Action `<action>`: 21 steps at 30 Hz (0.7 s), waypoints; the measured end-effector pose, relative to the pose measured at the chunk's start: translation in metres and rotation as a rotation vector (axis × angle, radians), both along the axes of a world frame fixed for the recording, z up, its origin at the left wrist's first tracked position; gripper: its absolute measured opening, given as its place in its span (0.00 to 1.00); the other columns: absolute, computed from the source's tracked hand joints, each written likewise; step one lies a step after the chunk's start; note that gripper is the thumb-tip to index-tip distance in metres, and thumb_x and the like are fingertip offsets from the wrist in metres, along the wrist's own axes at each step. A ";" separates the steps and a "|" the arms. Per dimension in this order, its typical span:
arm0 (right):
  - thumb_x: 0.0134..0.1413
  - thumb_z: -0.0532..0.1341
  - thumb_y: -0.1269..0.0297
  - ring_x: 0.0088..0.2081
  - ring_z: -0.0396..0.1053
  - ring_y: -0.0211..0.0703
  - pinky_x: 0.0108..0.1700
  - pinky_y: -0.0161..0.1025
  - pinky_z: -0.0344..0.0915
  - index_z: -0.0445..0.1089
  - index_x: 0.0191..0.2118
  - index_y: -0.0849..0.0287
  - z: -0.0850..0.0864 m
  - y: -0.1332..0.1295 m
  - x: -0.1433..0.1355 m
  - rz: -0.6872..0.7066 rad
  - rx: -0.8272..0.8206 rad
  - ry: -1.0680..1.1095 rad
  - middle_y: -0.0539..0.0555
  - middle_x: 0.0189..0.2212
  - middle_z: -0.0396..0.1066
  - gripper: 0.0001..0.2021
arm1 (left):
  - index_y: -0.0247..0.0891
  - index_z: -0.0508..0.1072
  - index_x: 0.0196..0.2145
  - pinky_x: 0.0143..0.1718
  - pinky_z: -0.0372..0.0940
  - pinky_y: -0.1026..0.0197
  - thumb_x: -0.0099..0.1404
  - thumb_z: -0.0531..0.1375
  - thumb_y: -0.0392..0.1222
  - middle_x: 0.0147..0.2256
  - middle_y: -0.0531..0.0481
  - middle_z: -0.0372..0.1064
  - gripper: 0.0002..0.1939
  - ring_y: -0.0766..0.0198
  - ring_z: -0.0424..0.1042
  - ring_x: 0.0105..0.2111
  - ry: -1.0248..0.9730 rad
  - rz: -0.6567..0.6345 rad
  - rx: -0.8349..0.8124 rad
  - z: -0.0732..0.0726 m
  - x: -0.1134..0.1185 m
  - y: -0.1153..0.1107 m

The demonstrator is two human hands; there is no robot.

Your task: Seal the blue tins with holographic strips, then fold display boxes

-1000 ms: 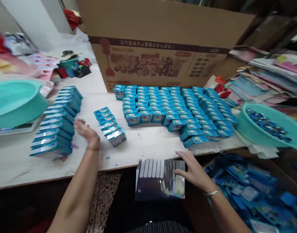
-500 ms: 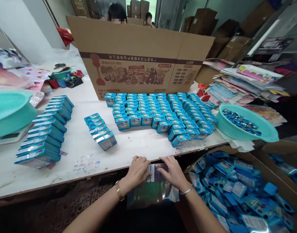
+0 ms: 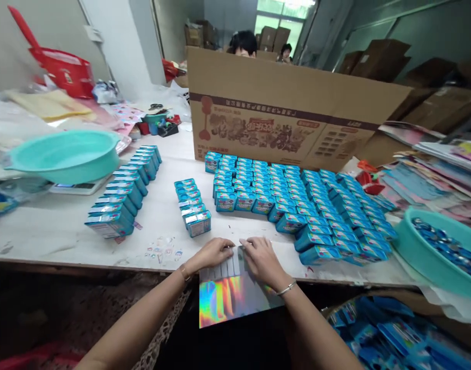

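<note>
A shiny holographic sheet (image 3: 223, 303) lies at the table's front edge and hangs over it towards me, throwing rainbow reflections. Pale strips run across its upper part. My left hand (image 3: 214, 253) grips the sheet's far left edge, thumb and fingers pinched together. On the right side, my right hand (image 3: 263, 261) holds the sheet with its fingers bent over the far edge. The two hands' fingertips almost meet at the top. Just beyond them stands a short row of blue boxes (image 3: 199, 223), several deep. Whether a strip is between my fingertips is too small to tell.
Many blue boxes (image 3: 291, 223) stand in rows before a large cardboard carton (image 3: 297, 77). Another row of boxes (image 3: 111, 224) is at left, near a turquoise basin (image 3: 66, 167) on a scale. A second basin (image 3: 420, 246) holds small round pieces. Below right, a carton contains loose blue packs (image 3: 400, 329).
My view has swung left, so the table's things appear further right. The sheet has tilted and now shines rainbow. My hands have come closer together at its far edge.
</note>
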State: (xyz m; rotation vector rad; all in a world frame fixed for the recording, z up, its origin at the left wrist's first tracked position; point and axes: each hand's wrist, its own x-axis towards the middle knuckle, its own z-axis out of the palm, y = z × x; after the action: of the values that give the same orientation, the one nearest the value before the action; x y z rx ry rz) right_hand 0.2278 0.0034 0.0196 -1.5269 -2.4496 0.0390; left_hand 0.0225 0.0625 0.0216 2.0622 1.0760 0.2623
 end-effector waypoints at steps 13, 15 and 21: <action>0.65 0.53 0.71 0.53 0.66 0.54 0.55 0.56 0.64 0.70 0.54 0.56 -0.019 -0.017 -0.002 0.094 0.176 0.053 0.62 0.51 0.71 0.15 | 0.37 0.79 0.48 0.46 0.66 0.58 0.63 0.56 0.39 0.47 0.44 0.79 0.18 0.54 0.77 0.45 -0.140 0.061 -0.047 -0.021 -0.003 -0.007; 0.64 0.54 0.72 0.54 0.66 0.54 0.56 0.56 0.64 0.71 0.52 0.56 -0.021 -0.020 -0.001 0.100 0.180 0.045 0.61 0.51 0.72 0.15 | 0.38 0.79 0.48 0.46 0.66 0.58 0.64 0.56 0.40 0.47 0.44 0.79 0.18 0.53 0.77 0.45 -0.125 0.066 -0.042 -0.022 -0.003 -0.008; 0.64 0.54 0.71 0.54 0.67 0.55 0.58 0.58 0.60 0.72 0.51 0.57 -0.023 -0.028 0.000 0.088 0.186 -0.011 0.61 0.52 0.72 0.14 | 0.40 0.79 0.47 0.46 0.66 0.59 0.64 0.56 0.41 0.46 0.46 0.79 0.17 0.54 0.77 0.46 -0.098 0.051 -0.027 -0.022 -0.002 -0.011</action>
State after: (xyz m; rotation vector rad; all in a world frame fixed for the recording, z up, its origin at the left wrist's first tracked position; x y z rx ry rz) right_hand 0.2279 -0.0249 -0.0034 -1.3444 -2.4500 -0.1764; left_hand 0.0201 0.0517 0.0001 1.9788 1.0673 0.3691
